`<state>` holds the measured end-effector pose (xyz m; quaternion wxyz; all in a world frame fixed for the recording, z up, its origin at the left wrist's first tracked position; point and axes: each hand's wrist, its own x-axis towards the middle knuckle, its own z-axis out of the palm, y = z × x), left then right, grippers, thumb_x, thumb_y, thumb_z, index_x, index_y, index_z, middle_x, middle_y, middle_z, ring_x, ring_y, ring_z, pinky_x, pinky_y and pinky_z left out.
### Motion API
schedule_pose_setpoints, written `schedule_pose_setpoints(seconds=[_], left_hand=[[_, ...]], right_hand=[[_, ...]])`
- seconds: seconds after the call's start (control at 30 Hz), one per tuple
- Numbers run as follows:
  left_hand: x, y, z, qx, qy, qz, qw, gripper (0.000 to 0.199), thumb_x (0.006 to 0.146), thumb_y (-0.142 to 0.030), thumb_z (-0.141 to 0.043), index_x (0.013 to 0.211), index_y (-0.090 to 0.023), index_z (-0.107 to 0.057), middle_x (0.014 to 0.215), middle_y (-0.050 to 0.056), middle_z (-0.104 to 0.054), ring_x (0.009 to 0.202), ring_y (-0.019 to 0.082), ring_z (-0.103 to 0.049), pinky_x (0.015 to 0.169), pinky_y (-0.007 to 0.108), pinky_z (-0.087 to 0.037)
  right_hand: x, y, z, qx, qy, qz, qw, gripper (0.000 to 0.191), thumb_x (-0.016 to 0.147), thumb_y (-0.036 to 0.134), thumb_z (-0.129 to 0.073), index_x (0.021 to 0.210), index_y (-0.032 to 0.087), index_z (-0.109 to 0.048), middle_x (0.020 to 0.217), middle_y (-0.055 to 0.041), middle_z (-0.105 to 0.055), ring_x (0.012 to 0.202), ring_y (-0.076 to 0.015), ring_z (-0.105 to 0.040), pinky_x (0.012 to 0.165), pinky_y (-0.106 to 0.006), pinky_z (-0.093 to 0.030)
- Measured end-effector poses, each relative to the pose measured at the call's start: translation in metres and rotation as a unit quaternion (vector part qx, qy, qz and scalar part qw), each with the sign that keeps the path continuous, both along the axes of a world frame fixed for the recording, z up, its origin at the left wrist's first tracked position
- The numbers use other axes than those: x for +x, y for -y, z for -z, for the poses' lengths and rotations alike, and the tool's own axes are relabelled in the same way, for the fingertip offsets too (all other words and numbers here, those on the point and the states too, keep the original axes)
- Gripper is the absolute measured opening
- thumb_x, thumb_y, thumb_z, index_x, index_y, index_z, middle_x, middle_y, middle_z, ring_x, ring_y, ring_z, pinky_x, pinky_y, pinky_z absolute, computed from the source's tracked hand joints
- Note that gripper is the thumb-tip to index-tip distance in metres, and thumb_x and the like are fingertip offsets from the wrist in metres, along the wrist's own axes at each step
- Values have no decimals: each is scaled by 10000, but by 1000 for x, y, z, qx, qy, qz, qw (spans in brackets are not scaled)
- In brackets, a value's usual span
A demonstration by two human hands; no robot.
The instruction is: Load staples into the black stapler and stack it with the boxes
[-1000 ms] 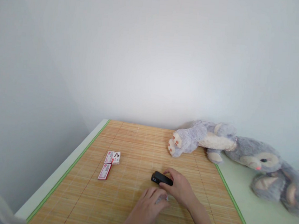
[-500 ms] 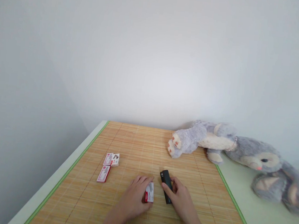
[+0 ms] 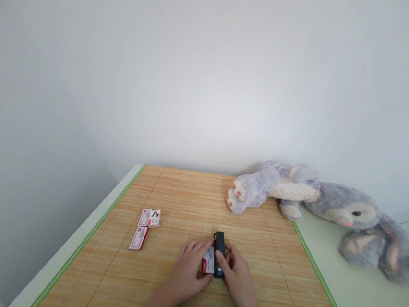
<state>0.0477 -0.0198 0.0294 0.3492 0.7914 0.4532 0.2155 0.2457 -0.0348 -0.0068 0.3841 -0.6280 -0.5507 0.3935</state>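
Black and oblong, one stapler [image 3: 219,251] is gripped by a curled right hand [image 3: 238,274]; a cupped left hand [image 3: 186,270] clasps one red-and-white box [image 3: 208,261]; three cartons [image 3: 138,238] cluster at left.

One left hand [image 3: 189,267] and one right hand [image 3: 239,275]: two in total. One red-and-white box [image 3: 209,262] and three printed boxes [image 3: 139,238]: four in total. One black stapler [image 3: 219,246], one plush toy [image 3: 294,191], one slatted mat [image 3: 185,200], one bench [image 3: 374,305].
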Motion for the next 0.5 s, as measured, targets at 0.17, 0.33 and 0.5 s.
schedule_pose_setpoints(seconds=[0.17,0.33,0.5], left_hand=[[-26,0,8,66,27,-128,989,750,855,-387,-695,1548,-352,-408,1532,73,-485,1422,298,-422,1196,518,-353],[-101,-7,25,177,-63,-458,869,461,932,-434,-558,1357,-255,-577,1337,115,-575,1317,329,-500,1156,559,-365],[-152,-6,32,124,-92,-490,858,517,891,-473,-572,1329,-198,-580,1233,121,-638,1193,333,-584,1084,527,-441]], right_hand=[[0,4,0,6,-25,12,1000,549,942,642,-550,1262,201,-619,678,40,-526,643,-196,-543,613,-305,-410],[0,10,-3,7,-56,13,998,565,960,635,-526,1325,208,-590,660,52,-510,611,-187,-521,582,-298,-391],[-1,10,-4,10,-55,8,998,531,974,613,-521,1319,217,-603,680,50,-508,636,-182,-526,597,-296,-398]])
